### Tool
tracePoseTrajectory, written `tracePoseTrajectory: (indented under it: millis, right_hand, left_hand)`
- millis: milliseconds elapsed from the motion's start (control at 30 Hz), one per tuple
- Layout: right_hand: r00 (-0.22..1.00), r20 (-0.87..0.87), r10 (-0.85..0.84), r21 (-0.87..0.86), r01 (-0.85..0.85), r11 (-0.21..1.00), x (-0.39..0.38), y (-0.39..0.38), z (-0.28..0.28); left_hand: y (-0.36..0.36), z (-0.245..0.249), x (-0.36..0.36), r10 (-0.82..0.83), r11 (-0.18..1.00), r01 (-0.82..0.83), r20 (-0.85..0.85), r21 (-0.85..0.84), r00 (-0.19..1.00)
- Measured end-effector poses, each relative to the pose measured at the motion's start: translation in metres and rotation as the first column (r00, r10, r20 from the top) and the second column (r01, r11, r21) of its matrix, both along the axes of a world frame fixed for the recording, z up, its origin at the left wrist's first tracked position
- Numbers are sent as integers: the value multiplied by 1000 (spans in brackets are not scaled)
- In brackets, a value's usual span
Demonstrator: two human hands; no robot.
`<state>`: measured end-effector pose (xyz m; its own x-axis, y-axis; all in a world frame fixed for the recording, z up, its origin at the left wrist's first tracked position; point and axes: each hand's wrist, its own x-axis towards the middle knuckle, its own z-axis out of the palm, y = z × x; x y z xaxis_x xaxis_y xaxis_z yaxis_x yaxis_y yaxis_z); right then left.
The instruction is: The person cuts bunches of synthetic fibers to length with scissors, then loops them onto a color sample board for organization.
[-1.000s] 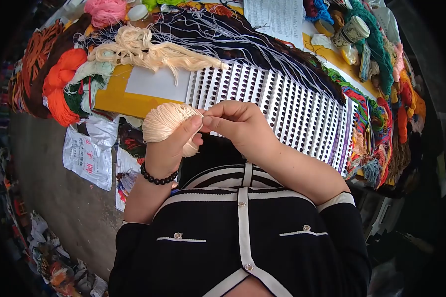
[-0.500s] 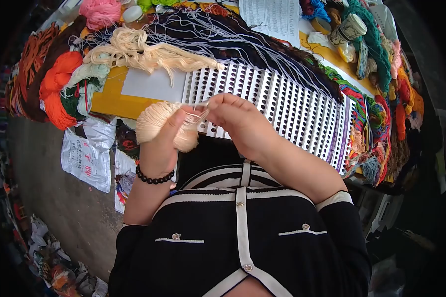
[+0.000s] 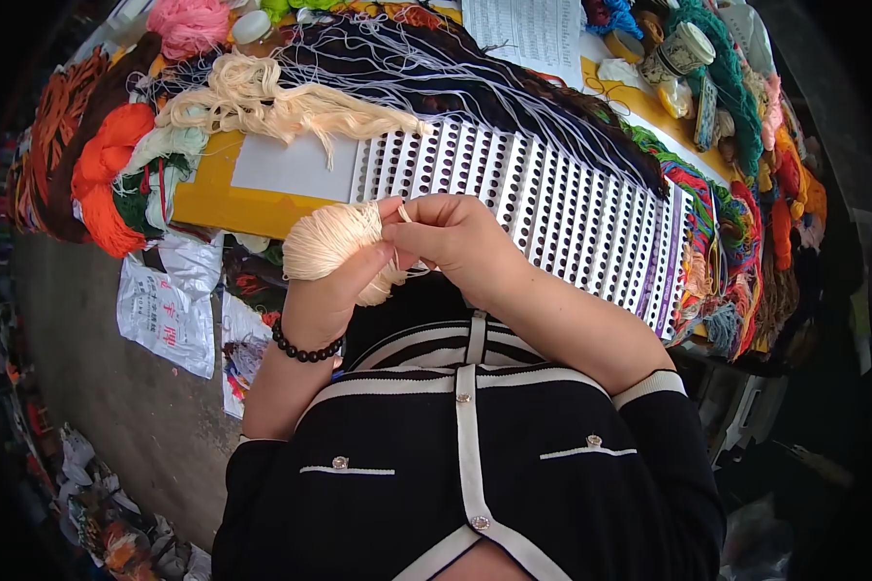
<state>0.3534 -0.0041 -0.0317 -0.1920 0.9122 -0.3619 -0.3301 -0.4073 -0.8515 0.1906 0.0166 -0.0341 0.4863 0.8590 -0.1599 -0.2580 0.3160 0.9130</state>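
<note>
My left hand (image 3: 337, 290) is closed around a cream bundle of thread (image 3: 325, 242), its thumb pressing on the near side. Close against its fingertips, my right hand (image 3: 460, 242) pinches a strand of the same thread. A thin loop of thread hangs below the pinching fingers. Under and beyond both hands lies a white card with rows of punched holes (image 3: 552, 218). Loose cream thread (image 3: 271, 102) is spread on the table above the bundle.
Dark and pale lilac threads (image 3: 436, 77) stretch across the table's back. Orange skeins (image 3: 111, 179) lie at left, multicoloured threads (image 3: 736, 232) at right. A patterned cup (image 3: 683, 53) tilts at back right. A white plastic bag (image 3: 170, 310) hangs below the table's left edge.
My right hand has come down and closer to my left, its fingers now curled in more. The thread bundle has turned and shifted slightly right.
</note>
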Motion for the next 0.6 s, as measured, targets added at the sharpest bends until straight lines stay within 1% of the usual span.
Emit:
tracePoseTrajectory:
  millis: [100,167,300,367,433,500,600]
  right_hand:
    - [1000,-25,-5,-5,5,1000,1,-1,2]
    - [999,-33,-14,10,15,1000,1,-1,5]
    - [997,-64,-36,36,39,999,2,0,5]
    - [998,-45,-37,28,39,999,1,0,4]
    - [999,-24,-44,19,44,999,2,-1,5]
    - [996,91,9,-12,-8,1000,3,-2,6]
    - [998,60,-9,13,9,1000,1,-3,-3]
  left_hand:
    - [1,0,-1,-9,1000,10,7,-6,1000]
    - [4,-1,-3,10,998,-8,41,-66,999]
    - [5,-1,-6,-3,992,14,86,-122,996]
    - [4,-4,-4,-7,998,12,66,-67,998]
    - [2,-5,-2,8,998,-7,33,-59,999]
    - [1,-7,-1,21,999,-21,1,-49,1000]
    - [0,-10,-1,-19,1000,19,20,-12,1000]
